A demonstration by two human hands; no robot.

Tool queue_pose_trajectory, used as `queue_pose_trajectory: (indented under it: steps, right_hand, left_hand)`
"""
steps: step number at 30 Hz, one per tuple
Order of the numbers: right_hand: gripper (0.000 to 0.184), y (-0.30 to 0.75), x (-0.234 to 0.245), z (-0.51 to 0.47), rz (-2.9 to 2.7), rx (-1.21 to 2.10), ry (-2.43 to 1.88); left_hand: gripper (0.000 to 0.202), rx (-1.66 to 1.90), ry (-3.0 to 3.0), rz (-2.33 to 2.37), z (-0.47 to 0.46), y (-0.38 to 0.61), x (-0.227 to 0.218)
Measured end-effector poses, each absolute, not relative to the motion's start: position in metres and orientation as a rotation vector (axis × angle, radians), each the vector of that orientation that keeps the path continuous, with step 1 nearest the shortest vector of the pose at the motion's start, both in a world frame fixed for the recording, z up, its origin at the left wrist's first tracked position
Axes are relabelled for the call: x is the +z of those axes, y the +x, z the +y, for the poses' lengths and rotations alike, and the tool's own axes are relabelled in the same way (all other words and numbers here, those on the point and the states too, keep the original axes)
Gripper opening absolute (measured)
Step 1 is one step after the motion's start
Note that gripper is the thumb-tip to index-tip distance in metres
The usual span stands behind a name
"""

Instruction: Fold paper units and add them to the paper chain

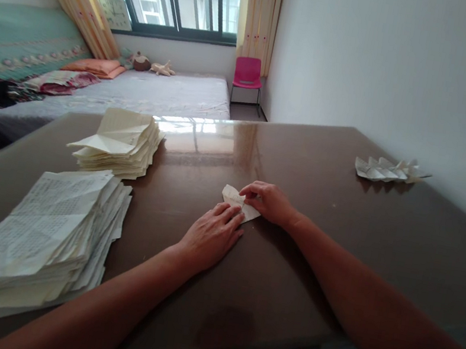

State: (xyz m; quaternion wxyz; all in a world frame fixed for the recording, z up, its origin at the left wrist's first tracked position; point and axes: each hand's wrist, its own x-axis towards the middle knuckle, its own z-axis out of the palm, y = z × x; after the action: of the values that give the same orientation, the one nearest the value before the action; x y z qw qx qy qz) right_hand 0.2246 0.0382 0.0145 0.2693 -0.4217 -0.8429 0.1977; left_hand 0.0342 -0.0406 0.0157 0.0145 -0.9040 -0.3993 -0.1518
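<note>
A small folded piece of paper (233,195) lies on the brown table, partly hidden under my fingers. My left hand (214,234) rests palm down on the tabletop, its outstretched fingers lying over the paper's near edge. From the right, my right hand (271,202) reaches in with thumb and forefinger pinched at the paper's upper side. Faint writing marks show on the paper; its exact folded shape is covered by the hands.
Left of my hands stand a stack of written sheets (39,224) and a stack of yellowish sheets (119,139). Pleated paper pieces (384,170) sit at the far right of the table (308,158). Beyond are a bed (175,92) and a pink chair (248,73).
</note>
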Motion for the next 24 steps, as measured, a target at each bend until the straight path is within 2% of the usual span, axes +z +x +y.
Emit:
queue_pose_trajectory:
  steps: [5,10,14,18,20,24]
  right_hand:
    - [0.015,0.229,0.015,0.035,-2.266,0.559,-1.049]
    - [0.025,0.234,0.015,0.037,-2.197,0.599,-1.243]
    - [0.037,0.237,0.022,0.033,-2.281,0.659,-1.352]
    - [0.027,0.242,0.036,0.023,-2.428,0.720,-1.311]
    - [0.026,0.244,0.043,0.020,-2.459,0.839,-1.237]
    - [0.032,0.245,0.047,0.017,-2.362,1.276,-1.026]
  left_hand:
    - [0.037,-0.438,-2.781,-1.332,-0.040,0.033,0.017]
    - [0.039,-0.378,-2.730,-1.353,-0.037,0.033,0.015]
    - [0.033,-0.330,-2.724,-1.257,-0.033,0.031,0.016]
    - [0.028,-0.311,-2.761,-1.181,-0.031,0.025,0.021]
    - [0.028,-0.323,-2.797,-1.176,-0.029,0.022,0.023]
    - [0.026,-0.397,-2.862,-1.192,-0.027,0.022,0.024]
